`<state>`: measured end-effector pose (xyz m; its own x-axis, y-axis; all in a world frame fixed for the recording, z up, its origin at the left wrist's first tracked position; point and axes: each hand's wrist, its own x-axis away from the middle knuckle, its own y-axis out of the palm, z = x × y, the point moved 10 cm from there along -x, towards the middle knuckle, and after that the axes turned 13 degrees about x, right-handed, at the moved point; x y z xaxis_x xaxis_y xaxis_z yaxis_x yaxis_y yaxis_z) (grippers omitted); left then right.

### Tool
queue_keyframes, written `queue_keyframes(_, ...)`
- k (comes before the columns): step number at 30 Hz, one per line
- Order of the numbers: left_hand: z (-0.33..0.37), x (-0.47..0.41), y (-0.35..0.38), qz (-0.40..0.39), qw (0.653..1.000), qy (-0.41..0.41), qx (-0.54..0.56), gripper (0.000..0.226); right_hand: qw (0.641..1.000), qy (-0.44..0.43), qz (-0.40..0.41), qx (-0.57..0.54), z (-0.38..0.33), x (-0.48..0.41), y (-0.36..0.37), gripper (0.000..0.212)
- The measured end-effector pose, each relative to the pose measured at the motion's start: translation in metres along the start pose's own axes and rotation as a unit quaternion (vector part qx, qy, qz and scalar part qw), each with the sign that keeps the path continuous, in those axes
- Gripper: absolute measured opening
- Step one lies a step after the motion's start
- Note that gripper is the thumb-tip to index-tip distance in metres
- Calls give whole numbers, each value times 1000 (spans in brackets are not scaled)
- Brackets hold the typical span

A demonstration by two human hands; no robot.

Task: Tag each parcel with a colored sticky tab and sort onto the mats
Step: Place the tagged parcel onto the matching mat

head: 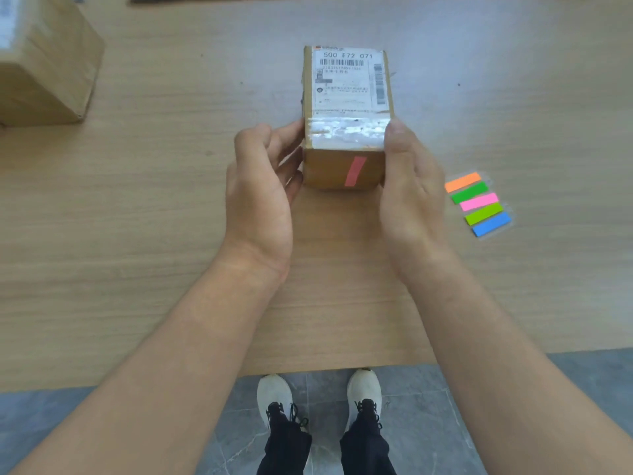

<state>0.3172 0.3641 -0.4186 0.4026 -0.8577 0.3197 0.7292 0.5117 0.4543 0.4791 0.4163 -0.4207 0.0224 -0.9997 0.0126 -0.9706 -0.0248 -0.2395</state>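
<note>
A small cardboard parcel with a white shipping label on top stands on the wooden table in the middle of the view. A red sticky tab is stuck aslant on its near side face. My left hand holds the parcel's left side with curled fingers. My right hand grips the right side, its thumb on the taped top corner; its other fingers are hidden behind the box.
A sheet of sticky tabs in orange, green, pink, lime and blue lies just right of my right hand. A larger cardboard parcel stands at the far left. The table's front edge runs above my shoes.
</note>
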Motion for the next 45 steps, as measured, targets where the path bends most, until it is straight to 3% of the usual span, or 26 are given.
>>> queue_keyframes(8,87,16,54,-21,1000,18,-1,47,999,-16,26,-14,-99,-7,-20,38)
queue_keyframes(17,228,61,165,-117,991,45,-45,47,999,-19,21,24,-265,-23,-77,38)
queue_keyframes(22,272,66,221,-158,983,50,-78,47,1000,5,25,10,-310,-46,-110,34)
queue_keyframes(25,273,50,248,-155,983,53,-82,46,999,6,35,18,-311,-72,-122,35)
queue_keyframes(29,249,14,281,-127,988,38,-76,42,998,23,42,34,-282,-127,-138,52)
queue_keyframes(37,182,-87,352,-59,997,18,-53,38,999,28,-16,35,-221,-259,-172,36)
queue_keyframes(45,165,-178,413,-39,997,24,-58,37,998,25,-43,26,-191,-377,-174,46)
